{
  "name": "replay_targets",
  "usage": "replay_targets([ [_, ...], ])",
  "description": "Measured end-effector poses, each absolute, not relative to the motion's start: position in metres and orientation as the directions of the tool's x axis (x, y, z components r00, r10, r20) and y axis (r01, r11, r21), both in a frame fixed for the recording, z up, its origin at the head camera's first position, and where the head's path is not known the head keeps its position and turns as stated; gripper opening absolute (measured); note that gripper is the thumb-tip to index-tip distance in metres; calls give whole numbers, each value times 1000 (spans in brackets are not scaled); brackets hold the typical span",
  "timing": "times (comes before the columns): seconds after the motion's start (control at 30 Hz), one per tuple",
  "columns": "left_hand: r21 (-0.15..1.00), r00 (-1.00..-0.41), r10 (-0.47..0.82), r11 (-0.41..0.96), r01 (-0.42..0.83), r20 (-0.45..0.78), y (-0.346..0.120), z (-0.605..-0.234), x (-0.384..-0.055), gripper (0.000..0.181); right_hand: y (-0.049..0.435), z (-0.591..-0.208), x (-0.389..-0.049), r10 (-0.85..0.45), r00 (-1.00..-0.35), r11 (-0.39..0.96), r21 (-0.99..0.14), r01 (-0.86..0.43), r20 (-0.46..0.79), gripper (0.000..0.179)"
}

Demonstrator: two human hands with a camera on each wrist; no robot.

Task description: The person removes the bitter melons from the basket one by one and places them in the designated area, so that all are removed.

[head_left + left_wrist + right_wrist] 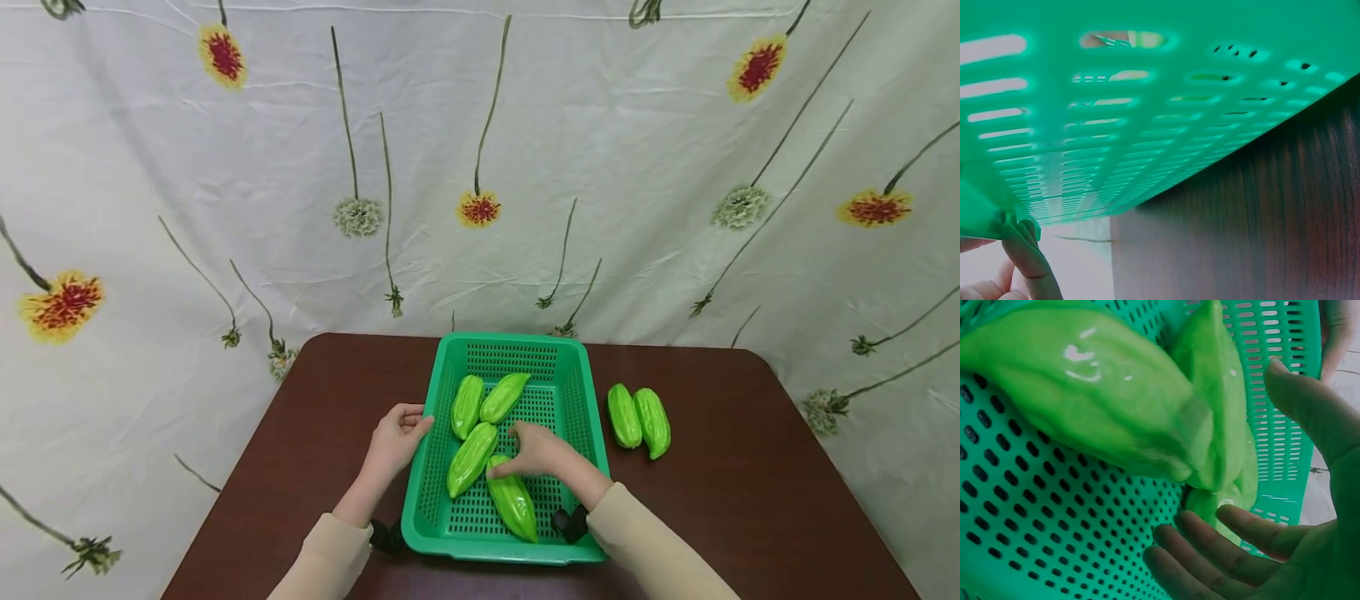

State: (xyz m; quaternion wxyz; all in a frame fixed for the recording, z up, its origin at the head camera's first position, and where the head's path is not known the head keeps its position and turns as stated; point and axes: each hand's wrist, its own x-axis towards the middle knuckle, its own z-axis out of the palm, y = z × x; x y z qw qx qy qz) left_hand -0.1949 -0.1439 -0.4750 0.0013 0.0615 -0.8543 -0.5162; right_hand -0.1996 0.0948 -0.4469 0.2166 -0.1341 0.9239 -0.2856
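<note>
A green plastic basket [517,550] with slotted walls stands on the table and holds several glossy green bitter melons [472,460]. My left hand [397,433] pinches the basket's left rim between thumb and fingers; in the left wrist view, curled fingers [1030,262] show at that rim. Inside the basket, my right hand [542,451] hovers over the floor with thumb and fingers spread. Its thumb overlaps the upper end of the nearest bitter melon [513,504] in the head view. The right wrist view shows a gap between the fingers [1244,528] and that melon [1091,394].
Two more bitter melons [624,415] lie side by side on the dark brown table [720,500], right of the basket. A white cloth [420,275] printed with flowers hangs behind the table. Black wrist devices [572,523] sit close to the basket's front corners.
</note>
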Motion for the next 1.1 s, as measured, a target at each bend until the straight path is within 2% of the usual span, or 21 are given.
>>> replay_targets([
  [0.23,883,-992,-107,457,-103,-60,-143,-475,-196,35,95,-457,-199,-344,-859,833,-545,-94,-379,67],
  [1.1,879,-991,-114,464,-109,-63,-143,-475,-196,33,96,-473,-199,-401,-796,819,-566,-90,-454,60],
])
